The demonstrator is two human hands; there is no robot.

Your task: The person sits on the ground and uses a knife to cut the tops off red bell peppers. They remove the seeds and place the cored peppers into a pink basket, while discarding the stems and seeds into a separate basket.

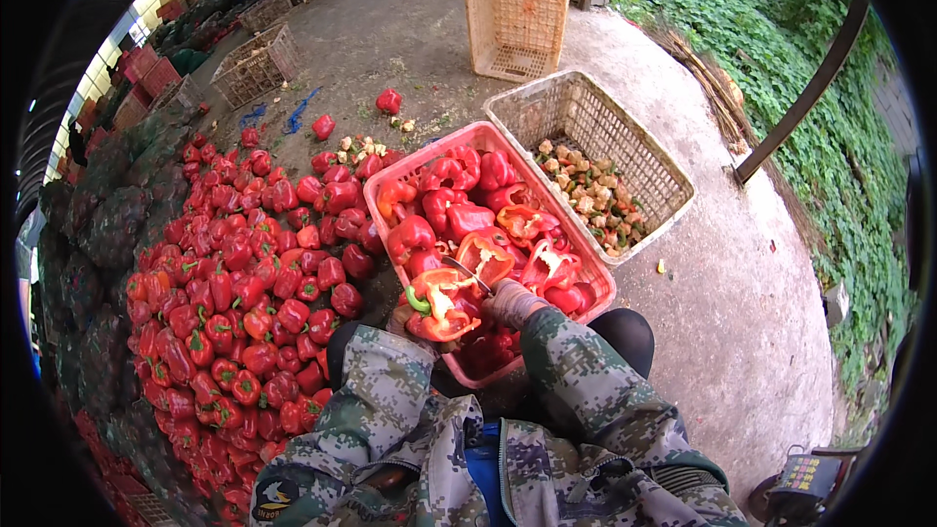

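Note:
A halved red bell pepper (441, 305) with its green stem rests in my left hand (402, 323), cut side up, over the near edge of a red plastic crate (602, 279). My right hand (510, 303), in a pale glove or wrap, grips a knife (468, 274); its blade points up and left, beside the pepper half. Whole and cut red peppers (468, 219) fill much of the crate. Behind it to the right, a dirty white plastic crate (655, 154) holds pepper cores (593, 194) with seeds and green stems.
Whole red peppers (241, 307) are heaped on the floor at the left, beside full mesh sacks (117, 223). A pale crate (518, 18) stands on its side at the top. Another crate (256, 66) and blue scraps (300, 111) lie farther left. A slanted post (805, 88) rises at the right.

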